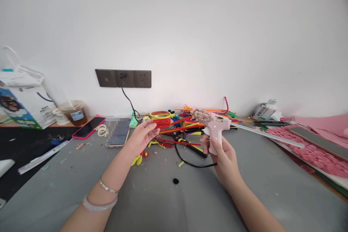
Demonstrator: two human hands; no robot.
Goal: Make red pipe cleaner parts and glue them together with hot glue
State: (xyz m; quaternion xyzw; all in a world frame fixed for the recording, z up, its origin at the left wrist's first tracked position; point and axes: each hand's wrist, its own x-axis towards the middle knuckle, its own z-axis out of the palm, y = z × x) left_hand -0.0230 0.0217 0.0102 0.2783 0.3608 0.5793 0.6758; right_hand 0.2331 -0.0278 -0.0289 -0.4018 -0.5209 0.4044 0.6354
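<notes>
My left hand (pixel 142 137) is closed on a flat red piece made of fuzzy pipe cleaners (pixel 162 123), pinched at its left end by thumb and fingers. Wrapped round the handle of a pale pink hot glue gun (pixel 216 130) is my right hand (pixel 223 156). The gun's nozzle end, coated in dried glue, points left toward the red piece but stays apart from it. A small orange light glows on its side. From its back sticks a long translucent glue stick (pixel 272 135). Its black cord (pixel 190 164) loops over the table below the red piece.
Behind my hands lies a heap of coloured pipe cleaners (pixel 187 127) with pliers (pixel 197 149). A black pompom (pixel 175 181) lies in front. Phones (pixel 88 128), a drink cup (pixel 74 113) and a carton (pixel 25 98) stand left; pink fuzzy material (pixel 307 148) and a bottle (pixel 264 110) are right.
</notes>
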